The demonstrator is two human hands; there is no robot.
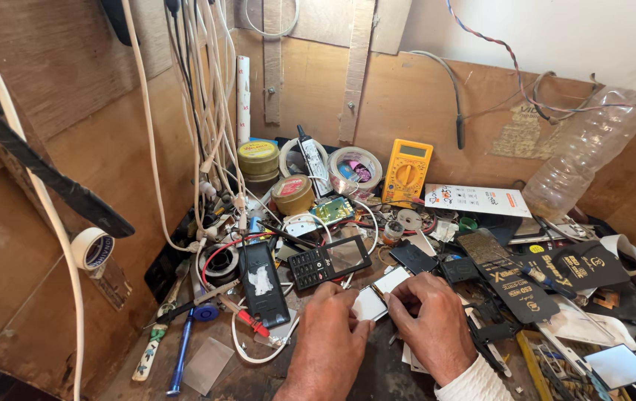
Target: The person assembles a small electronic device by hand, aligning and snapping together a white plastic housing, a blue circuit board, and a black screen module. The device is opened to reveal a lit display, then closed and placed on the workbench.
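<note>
Fingers (pixel 388 301) of both hands pinch a small white panel (pixel 370 303) low on the cluttered bench (pixel 258 379). I judge work early: keypad phone (pixel 329 261) lies apart just behind, open back cover (pixel 262 282) beside it.

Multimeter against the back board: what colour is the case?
Yellow multimeter, with a dark dial; head view.

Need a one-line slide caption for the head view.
Both hands, left hand and right hand, hold a small white panel beside a keypad phone on a cluttered workbench.
</note>
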